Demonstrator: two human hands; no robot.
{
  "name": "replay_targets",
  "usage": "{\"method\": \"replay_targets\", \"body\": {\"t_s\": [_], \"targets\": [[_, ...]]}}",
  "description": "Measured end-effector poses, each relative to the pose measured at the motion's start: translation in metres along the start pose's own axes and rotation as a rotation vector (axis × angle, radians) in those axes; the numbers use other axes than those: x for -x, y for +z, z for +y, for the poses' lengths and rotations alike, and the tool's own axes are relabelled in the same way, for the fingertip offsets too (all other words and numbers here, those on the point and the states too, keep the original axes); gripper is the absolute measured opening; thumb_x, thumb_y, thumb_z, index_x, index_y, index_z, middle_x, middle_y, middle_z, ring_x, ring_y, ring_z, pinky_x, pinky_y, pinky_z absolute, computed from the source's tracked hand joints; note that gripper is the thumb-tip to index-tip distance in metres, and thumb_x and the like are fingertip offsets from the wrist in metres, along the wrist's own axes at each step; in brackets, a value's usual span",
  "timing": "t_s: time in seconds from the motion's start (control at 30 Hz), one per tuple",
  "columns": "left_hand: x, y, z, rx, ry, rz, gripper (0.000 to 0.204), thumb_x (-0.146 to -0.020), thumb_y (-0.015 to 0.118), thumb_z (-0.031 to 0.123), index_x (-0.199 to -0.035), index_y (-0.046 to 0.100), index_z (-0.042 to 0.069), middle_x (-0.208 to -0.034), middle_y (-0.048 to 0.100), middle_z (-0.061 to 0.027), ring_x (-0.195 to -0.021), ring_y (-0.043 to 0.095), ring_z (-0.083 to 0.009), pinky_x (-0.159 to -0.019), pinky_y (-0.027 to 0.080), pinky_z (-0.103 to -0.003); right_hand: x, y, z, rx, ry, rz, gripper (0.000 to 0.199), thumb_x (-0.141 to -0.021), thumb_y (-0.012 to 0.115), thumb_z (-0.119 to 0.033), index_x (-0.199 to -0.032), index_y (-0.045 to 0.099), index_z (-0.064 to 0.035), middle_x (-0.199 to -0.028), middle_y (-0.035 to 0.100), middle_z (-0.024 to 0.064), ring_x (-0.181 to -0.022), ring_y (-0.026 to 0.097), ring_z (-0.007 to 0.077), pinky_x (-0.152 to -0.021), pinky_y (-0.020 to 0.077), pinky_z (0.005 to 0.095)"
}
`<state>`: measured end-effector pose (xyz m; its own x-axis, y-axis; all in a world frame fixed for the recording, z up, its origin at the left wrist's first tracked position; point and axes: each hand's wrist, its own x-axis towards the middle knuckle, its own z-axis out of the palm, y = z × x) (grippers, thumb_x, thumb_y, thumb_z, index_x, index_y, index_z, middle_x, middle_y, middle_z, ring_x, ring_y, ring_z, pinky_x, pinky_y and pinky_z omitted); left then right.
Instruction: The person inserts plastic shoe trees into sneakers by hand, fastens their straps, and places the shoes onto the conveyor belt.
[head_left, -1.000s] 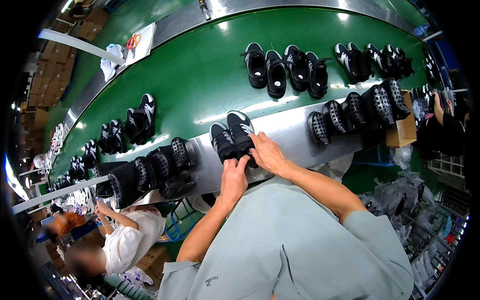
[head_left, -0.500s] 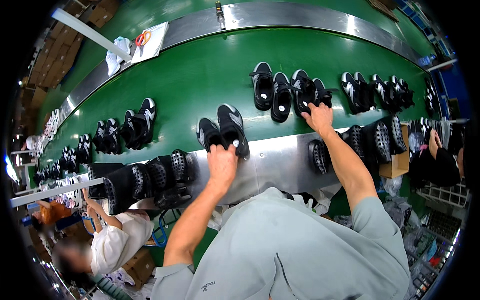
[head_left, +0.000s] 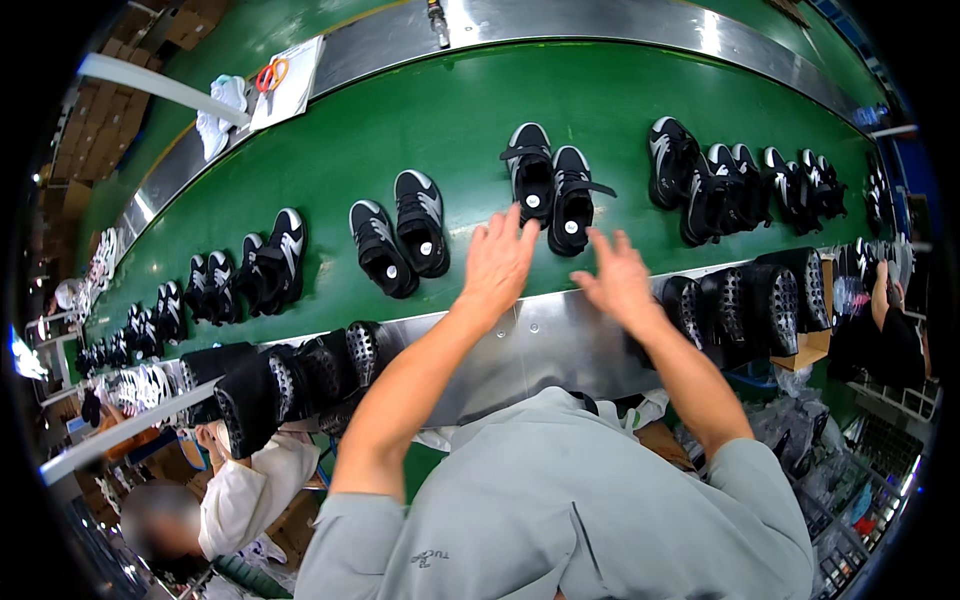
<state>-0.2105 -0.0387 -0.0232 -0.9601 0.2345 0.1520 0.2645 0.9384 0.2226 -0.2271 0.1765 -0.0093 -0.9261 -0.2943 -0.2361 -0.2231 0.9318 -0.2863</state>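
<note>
Two black-and-grey sports shoes stand before me on the green belt, toes pointing away: the left shoe [head_left: 529, 160] and the right shoe [head_left: 573, 185], whose strap sticks out sideways. My left hand [head_left: 498, 262], fingers stretched, is at the left shoe's heel; whether it touches cannot be made out. Beside the right shoe's heel, my right hand [head_left: 617, 278] is spread and holds nothing. Further left stands another pair, a nearer shoe [head_left: 381, 248] and a farther shoe [head_left: 420, 222], each with a round white sticker inside. A similar shoe [head_left: 673, 160] stands to the right.
Dark shoes with studded soles line the metal ledge at left [head_left: 325, 370] and right [head_left: 735, 305]. More shoe pairs stand along the belt both ways. Beyond it lie orange-handled scissors [head_left: 271, 75] and white shoes [head_left: 220, 115]. A person in white [head_left: 255, 485] works at left.
Both hands have let go of shoes and come together toward the middle pair. The pair formerly at my left hand now stands farther left; the one at my right hand has shifted right.
</note>
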Motion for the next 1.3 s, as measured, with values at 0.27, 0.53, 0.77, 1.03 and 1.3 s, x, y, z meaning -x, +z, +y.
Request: {"method": "replay_targets", "body": {"t_s": [0.27,0.53,0.77,1.03,1.3], "targets": [[-0.026,0.014,-0.011,0.079,0.151,-0.112,0.031,-0.076,0.064,-0.001,-0.105,0.053,0.007,-0.087,0.064,-0.0107,-0.092,0.06,-0.0319,-0.079,0.044,-0.044,-0.037,0.043,-0.023,-0.201,-0.04,0.193,0.026,-0.087,0.071,-0.02,-0.106,0.062,-0.0039,-0.136,0.049,0.0328,-0.108,0.06,0.0463,-0.089,0.0523,0.0522],[0.119,-0.037,0.035,0.339,0.144,-0.312,0.034,-0.076,0.069,0.002,-0.107,0.057,0.005,-0.092,0.062,-0.0143,-0.087,0.059,-0.0346,-0.072,0.051,-0.045,0.097,0.039,-0.034,-0.271,-0.271,0.237,0.024,-0.084,0.073,-0.017,-0.101,0.06,-0.0046,-0.13,0.054,0.0247,-0.1,0.061,0.0416,-0.08,0.0541,0.0491],[0.103,-0.065,0.086,0.213,-0.04,0.083,0.051,-0.073,0.081,0.014,-0.114,0.059,-0.006,-0.093,0.062,-0.0165,-0.087,0.06,-0.0344,-0.075,0.051,-0.043,0.168,0.054,-0.022,-0.29,-0.284,0.167,0.041,-0.08,0.079,-0.021,-0.111,0.059,-0.0045,-0.131,0.053,0.0209,-0.106,0.058,0.0391,-0.085,0.0535,0.0467],[0.109,-0.012,0.088,0.264,-0.018,-0.073,0.031,-0.081,0.07,0.007,-0.108,0.06,-0.004,-0.088,0.064,-0.0201,-0.084,0.063,-0.0382,-0.076,0.054,-0.045,0.194,0.01,0.048,0.012,0.283,0.47,0.056,-0.089,0.07,-0.039,-0.125,0.055,0.0003,-0.104,0.057,0.0181,-0.099,0.056,0.0382,-0.081,0.0493,0.0474],[0.088,-0.003,0.064,0.494,-0.203,-0.244,0.02,-0.084,0.07,0.014,-0.094,0.072,-0.003,-0.095,0.066,-0.0279,-0.09,0.066,-0.0444,-0.082,0.053,-0.05,0.186,0.034,0.069,0.136,0.351,0.324,0.051,-0.091,0.064,-0.049,-0.112,0.059,-0.0027,-0.102,0.06,0.0153,-0.097,0.061,0.0356,-0.075,0.0546,0.0491]]}}
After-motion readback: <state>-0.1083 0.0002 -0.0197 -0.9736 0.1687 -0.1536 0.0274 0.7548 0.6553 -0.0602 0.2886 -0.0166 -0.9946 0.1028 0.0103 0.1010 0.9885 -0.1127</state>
